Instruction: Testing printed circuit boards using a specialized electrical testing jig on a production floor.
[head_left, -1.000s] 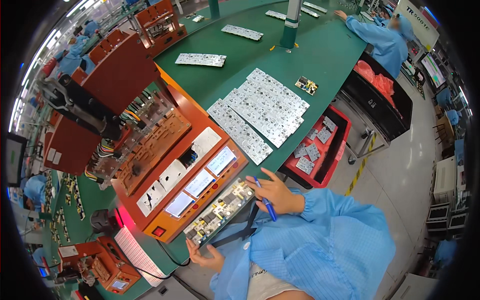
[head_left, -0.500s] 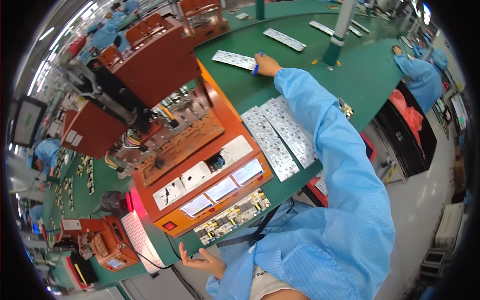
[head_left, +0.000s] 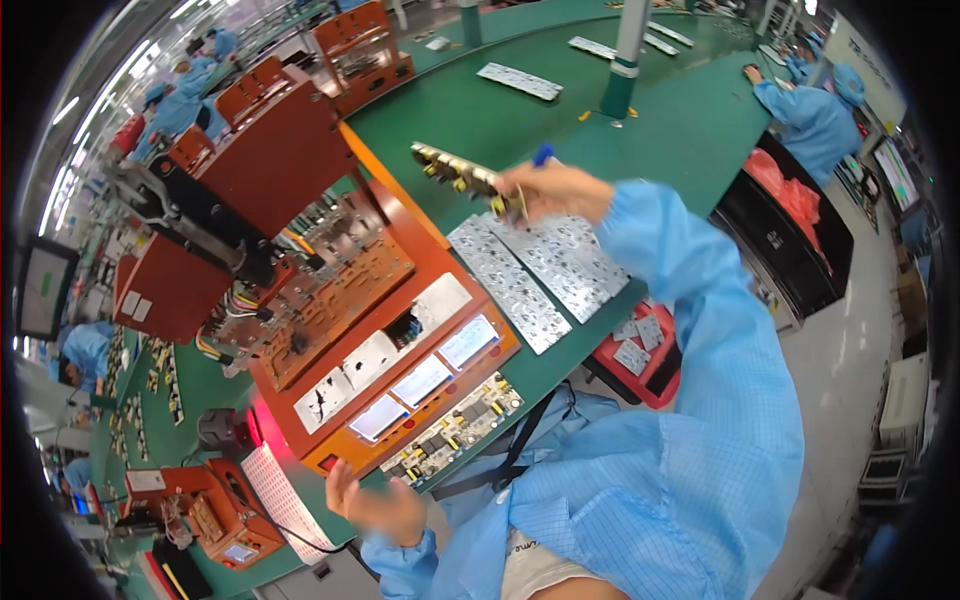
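My right hand [head_left: 560, 190] is closed on the end of a long circuit board [head_left: 455, 172], raised above the bench with its edge and yellow and dark parts showing. A small blue object [head_left: 543, 155], its kind unclear, shows at the same hand. My left hand [head_left: 385, 508] holds nothing, fingers apart and a little blurred, near the front corner of an orange test fixture [head_left: 335, 440]. Along the fixture's front edge lies another populated circuit board [head_left: 455, 430]. Below my right hand, two silvery panels [head_left: 512, 285] [head_left: 575, 265] lie side by side on the green bench.
The fixture carries a dark red press head [head_left: 270, 150] and three lit screens [head_left: 420, 382]. More panels [head_left: 520, 81] lie farther off, near a grey post [head_left: 625, 70]. A red tray [head_left: 655, 375] stands at the bench's right edge. Co-workers [head_left: 805, 115] sit beyond.
My right hand has lifted the board off the far bench and brought it nearer, tilted. My left hand has moved up toward the fixture's corner. The whole view has shifted slightly.
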